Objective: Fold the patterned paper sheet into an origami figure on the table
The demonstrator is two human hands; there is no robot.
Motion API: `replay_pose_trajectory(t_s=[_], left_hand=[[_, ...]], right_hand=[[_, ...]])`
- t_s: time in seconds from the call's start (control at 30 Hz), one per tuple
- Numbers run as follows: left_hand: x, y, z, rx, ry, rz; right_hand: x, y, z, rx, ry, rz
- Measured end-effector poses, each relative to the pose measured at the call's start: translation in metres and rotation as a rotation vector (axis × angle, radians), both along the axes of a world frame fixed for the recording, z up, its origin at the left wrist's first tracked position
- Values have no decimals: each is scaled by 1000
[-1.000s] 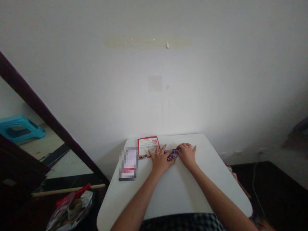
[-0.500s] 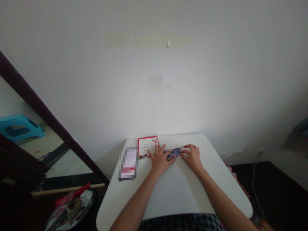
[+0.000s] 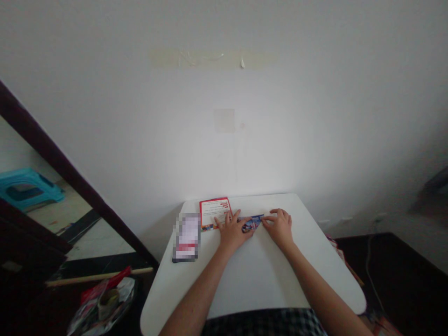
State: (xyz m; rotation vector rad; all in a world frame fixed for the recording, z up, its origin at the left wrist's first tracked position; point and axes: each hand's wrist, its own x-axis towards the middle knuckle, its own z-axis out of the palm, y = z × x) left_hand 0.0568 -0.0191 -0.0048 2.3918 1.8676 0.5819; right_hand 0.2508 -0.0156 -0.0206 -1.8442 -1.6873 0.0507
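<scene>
A small blue printed paper, roughly triangular, lies on the white table. My left hand rests on its left part with fingers spread, partly over a card with a red border as well. At the paper's right tip, my right hand pinches the corner between thumb and index finger. Left of the card lies a phone-shaped object, its face blurred out by pixelation.
A white wall stands directly behind the table. Down on the left are a bin with rubbish, a wooden stick and a blue stool beyond a dark frame.
My right thumb and index finger have closed onto the paper's right corner. My left hand stays spread on the paper. The camera view has shifted slightly.
</scene>
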Motion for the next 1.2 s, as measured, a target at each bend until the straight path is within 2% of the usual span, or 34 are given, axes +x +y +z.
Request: replay_pose_trajectory(t_s=[0.5, 0.73, 0.97, 1.2], left_hand=[[1, -2, 2, -31, -11, 14], [1, -2, -2, -8, -11, 9], [-1, -1, -4, -9, 21, 12], [-1, 0, -6, -8, 44, 20]], right_hand=[[-2, 3, 7, 10, -87, -166], [3, 5, 1, 28, -51, -119], [7, 14, -4, 155, 19, 30], [7, 19, -6, 91, -47, 61]])
